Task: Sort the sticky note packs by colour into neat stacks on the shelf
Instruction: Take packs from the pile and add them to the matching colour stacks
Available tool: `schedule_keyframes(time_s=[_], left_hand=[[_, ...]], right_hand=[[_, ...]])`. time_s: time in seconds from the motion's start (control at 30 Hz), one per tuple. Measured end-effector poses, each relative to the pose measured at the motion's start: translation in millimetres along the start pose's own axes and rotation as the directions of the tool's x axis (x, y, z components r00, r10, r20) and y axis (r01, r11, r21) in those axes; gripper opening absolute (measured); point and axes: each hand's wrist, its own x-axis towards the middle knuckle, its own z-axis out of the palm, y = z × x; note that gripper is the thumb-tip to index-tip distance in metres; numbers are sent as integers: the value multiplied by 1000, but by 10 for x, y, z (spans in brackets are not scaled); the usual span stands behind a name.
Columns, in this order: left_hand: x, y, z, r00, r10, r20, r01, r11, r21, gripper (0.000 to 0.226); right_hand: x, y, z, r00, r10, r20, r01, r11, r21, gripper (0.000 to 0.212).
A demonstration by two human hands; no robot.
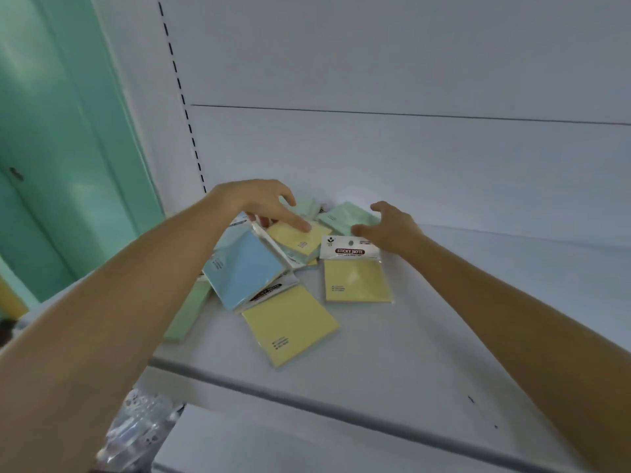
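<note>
Reaching with both bare hands into a jumbled pile of sticky note packs (273, 268) at the back of the white shelf (426, 336).

Left hand (263, 203) hangs palm down over the pile with its fingers loosely parted; one outstretched fingertip (302, 226) rests on a yellow pack (300, 240) in the middle, and two other fingertips curl down by the top edge of the blue pack (244, 268), though I cannot tell whether they grip it. Right hand (392, 230) is spread wide, thumb and forefinger well apart, holding nothing; it sits just above the printed header of a second yellow pack (355, 279) and beside a green pack (345, 216), and contact is not clear. A third yellow pack (290, 326) lies nearest the shelf's front edge, partly under the blue one. Another green pack (187, 312) lies under the left forearm.
</note>
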Motion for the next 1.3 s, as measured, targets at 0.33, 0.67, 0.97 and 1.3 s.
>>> schedule_keyframes(time_s=[0.33,0.67,0.97,1.3], left_hand=[[8,-74,30,990,142,-22,-144,988,-62,66],[82,38,106,909,332,-251,-380,908,-177,46],[139,-80,172,953,-70,-293,70,997,-13,77],[33,61,50,854,-15,-520,-329,759,-562,43]], right_hand=[[-75,53,65,980,90,-179,-16,927,375,52],[-146,189,126,951,9,-310,129,898,421,53],[-101,288,135,954,-15,-301,138,908,394,53],[-164,209,-133,919,83,-385,147,834,531,54]])
